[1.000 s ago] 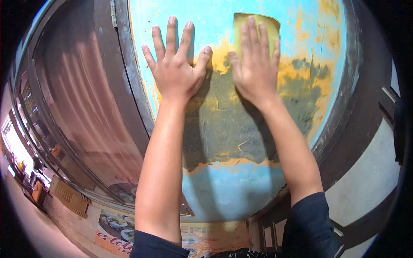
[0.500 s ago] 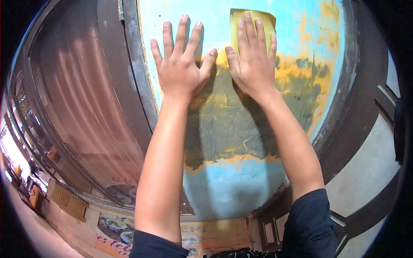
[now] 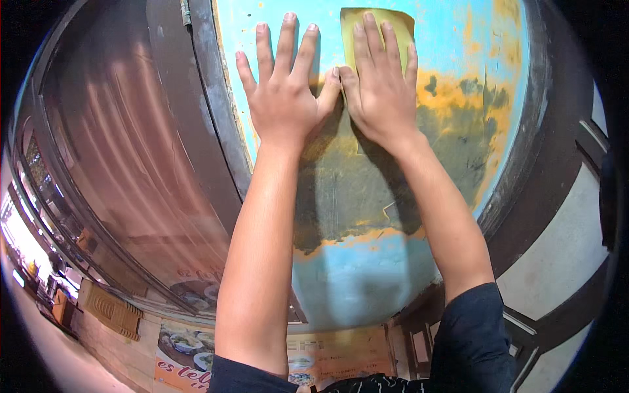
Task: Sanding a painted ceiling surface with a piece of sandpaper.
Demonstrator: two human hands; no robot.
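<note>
My left hand (image 3: 283, 101) lies flat on the peeling wall panel (image 3: 458, 147), its fingers spread and nothing held. Beside it my right hand (image 3: 385, 98) presses a yellow-tan sheet (image 3: 349, 36), which looks like sandpaper, against the panel. Its fingers are stretched out over the sheet, not wrapped round it. The tips of my two thumbs touch or nearly touch. Turquoise paint covers the panel's top and bottom; across the middle runs a dark grey-green bare patch with orange-yellow edges. The part of the sheet under my palm is hidden.
Left of the panel is a dark door frame (image 3: 196, 98) with a glass pane showing a pinkish curtain (image 3: 137, 157). Dark wood framing with pale panels (image 3: 557, 262) stands on the right. Low down are a food-picture banner (image 3: 177, 347) and a tan plastic piece (image 3: 111, 308).
My right hand and the sheet have slid a little left and up across the panel, bringing the thumbs together. The view has shifted slightly, and my left hand stays flat on the wall.
</note>
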